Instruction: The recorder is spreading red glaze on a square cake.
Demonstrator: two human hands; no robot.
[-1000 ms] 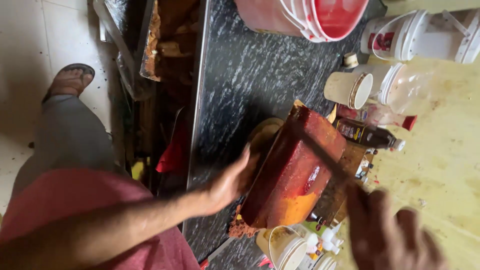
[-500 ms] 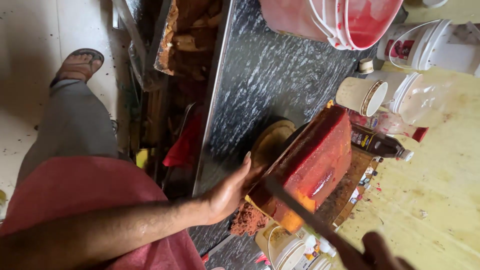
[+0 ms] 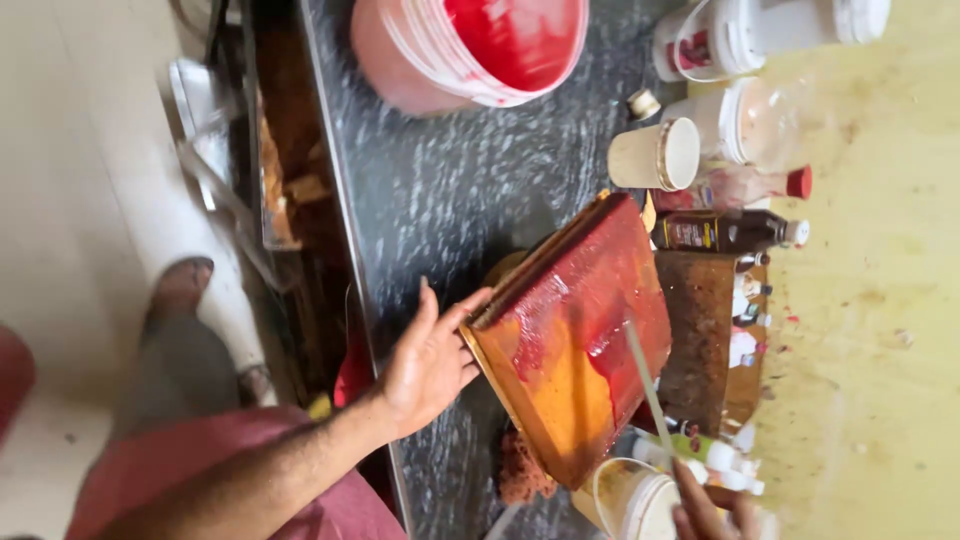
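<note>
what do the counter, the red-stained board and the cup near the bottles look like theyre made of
Counter: likely polished stone, dark with white speckles. Board: seemingly wood, pale rim, wet glossy red and orange paint. Cup: probably paper, matte beige, thin rim. The left hand steadies the board.

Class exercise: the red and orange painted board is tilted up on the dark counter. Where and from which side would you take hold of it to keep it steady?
Probably grip the painted board by its bare wooden edge on the counter-front side, where the left hand already rests. The face looks wet with red paint, and the right hand works a thin stick over it, so approach from the person's side.
</note>
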